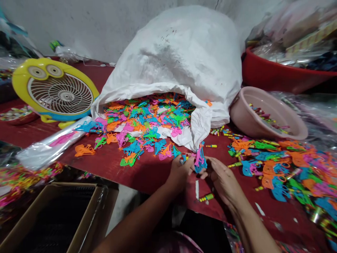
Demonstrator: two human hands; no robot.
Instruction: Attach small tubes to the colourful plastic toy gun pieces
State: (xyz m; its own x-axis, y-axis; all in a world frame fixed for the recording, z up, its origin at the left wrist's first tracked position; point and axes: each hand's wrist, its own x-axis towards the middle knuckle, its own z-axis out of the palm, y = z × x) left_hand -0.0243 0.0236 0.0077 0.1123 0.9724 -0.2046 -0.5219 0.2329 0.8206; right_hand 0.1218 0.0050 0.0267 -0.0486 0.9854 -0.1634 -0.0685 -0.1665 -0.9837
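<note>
My left hand (181,173) is closed, and a small printed tube (183,159) in red, white and blue pokes out above its fingers. Close beside it, my right hand (220,177) curls its fingers around a little bundle of plastic toy pieces (200,160), pink and blue, held upright between the two hands. The lower part of the bundle is hidden by the fingers. Just below the hands, a yellow-green tube (206,197) lies on the red table (158,179) near a white paper strip (197,189).
A large white sack (179,52) spills many coloured plastic pieces (147,119). More pieces and tubes (273,168) are heaped at right, below a pink basin (237,109) and a red tub (276,73). At left stand a yellow fan (19,80) and, lower, a cardboard box (86,219).
</note>
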